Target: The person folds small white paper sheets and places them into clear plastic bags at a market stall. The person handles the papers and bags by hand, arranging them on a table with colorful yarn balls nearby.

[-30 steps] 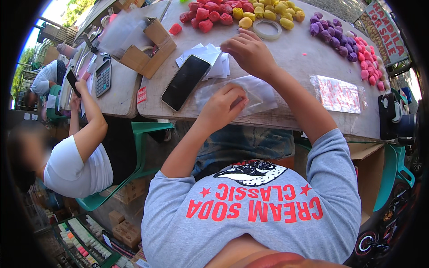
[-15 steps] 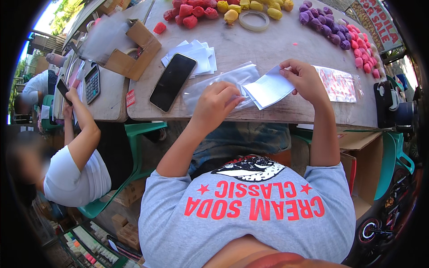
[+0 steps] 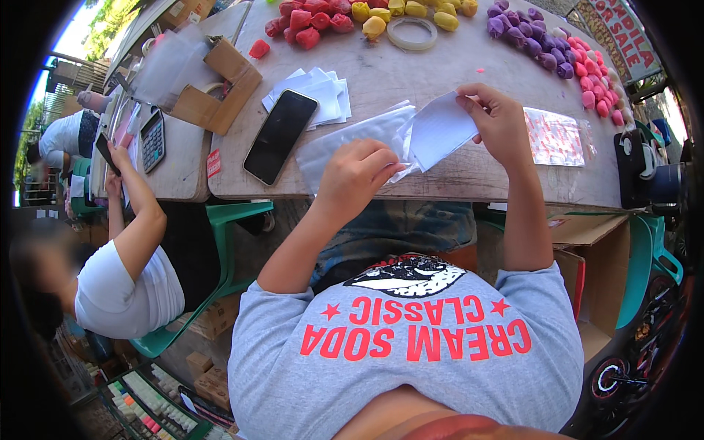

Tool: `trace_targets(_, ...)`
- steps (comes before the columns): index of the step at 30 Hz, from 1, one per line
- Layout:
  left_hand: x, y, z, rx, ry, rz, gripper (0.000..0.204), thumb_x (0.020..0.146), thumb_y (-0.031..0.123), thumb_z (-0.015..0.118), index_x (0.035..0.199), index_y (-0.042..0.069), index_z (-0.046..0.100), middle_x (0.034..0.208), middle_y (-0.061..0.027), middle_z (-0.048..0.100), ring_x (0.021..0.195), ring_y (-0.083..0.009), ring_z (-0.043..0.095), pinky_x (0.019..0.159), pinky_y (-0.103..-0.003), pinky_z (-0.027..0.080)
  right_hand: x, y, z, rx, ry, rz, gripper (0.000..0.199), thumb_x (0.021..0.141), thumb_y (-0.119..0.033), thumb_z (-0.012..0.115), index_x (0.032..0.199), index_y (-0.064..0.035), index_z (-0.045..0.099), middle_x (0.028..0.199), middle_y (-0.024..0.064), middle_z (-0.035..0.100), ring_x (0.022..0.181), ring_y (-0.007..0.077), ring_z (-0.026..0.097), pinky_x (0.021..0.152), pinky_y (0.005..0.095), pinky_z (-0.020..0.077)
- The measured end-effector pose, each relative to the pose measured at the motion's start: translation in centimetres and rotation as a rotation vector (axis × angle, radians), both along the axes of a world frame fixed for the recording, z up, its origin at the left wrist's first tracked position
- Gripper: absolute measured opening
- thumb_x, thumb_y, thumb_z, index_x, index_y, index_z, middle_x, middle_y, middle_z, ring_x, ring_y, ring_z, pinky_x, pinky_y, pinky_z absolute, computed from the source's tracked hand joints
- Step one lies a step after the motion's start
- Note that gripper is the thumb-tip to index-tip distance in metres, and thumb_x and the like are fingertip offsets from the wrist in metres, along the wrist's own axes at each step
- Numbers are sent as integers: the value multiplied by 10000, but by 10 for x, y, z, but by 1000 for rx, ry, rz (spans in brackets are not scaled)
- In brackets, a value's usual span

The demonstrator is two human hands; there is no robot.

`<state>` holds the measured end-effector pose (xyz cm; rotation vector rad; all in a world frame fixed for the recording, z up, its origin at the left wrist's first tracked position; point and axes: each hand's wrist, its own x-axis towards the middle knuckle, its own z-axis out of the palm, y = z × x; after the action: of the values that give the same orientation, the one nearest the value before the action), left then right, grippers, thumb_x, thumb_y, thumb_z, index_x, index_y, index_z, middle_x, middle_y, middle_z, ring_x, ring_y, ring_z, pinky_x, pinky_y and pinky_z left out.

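A clear plastic bag [image 3: 320, 152] lies along the table's near edge, its mouth pinched in the closed fingers of my left hand [image 3: 359, 167]. My right hand [image 3: 499, 121] grips a white sheet of paper [image 3: 442, 133] between thumb and fingers at its upper right corner. The paper's left end meets the bag's mouth; whether it is inside, I cannot tell. Left of the bag lies a black phone [image 3: 281, 137], partly over a stack of white papers [image 3: 334, 94]. To the right of my right hand is a clear packet with a red-and-white print [image 3: 551, 137].
Red [image 3: 317, 18], yellow [image 3: 374, 28], purple [image 3: 539, 40] and pink [image 3: 592, 81] bundles line the table's far side, with a tape roll [image 3: 412, 34] among them. A cardboard box [image 3: 213, 92] and a calculator [image 3: 152, 139] are on the left, near a seated person [image 3: 136, 286] holding a phone.
The paper has tilted, and its left end has come up to the bag's mouth. My right hand has risen slightly, while my left hand keeps its pinch on the bag.
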<state>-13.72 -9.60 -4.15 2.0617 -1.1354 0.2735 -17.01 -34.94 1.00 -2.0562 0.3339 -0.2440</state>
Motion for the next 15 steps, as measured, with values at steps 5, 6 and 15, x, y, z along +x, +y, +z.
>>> trace_targets(5, -1, -2, 3, 14, -26, 17, 158, 811, 154, 795, 861, 60, 678, 885, -69, 678, 811, -277, 653, 711, -383, 497, -11, 18, -4, -105, -123, -83, 166, 964, -159, 663, 1078, -50, 715, 753, 87, 698, 491, 126, 616, 462, 269, 475)
trace_targets(6, -2, -3, 4, 24, -36, 6, 154, 814, 154, 791, 860, 61, 678, 885, -67, 677, 813, -276, 653, 711, -382, 496, -12, 17, -5, -90, -106, -93, 162, 967, -157, 659, 1077, -50, 711, 749, 90, 697, 494, 131, 624, 460, 270, 474)
trace_targets(15, -4, -8, 4, 27, -54, 1, 141, 818, 136, 783, 878, 59, 681, 884, -65, 676, 813, -271, 652, 706, -381, 497, -22, 20, -28, -233, -272, -25, 131, 955, -59, 634, 1073, -45, 688, 852, 110, 718, 524, 159, 651, 465, 274, 503)
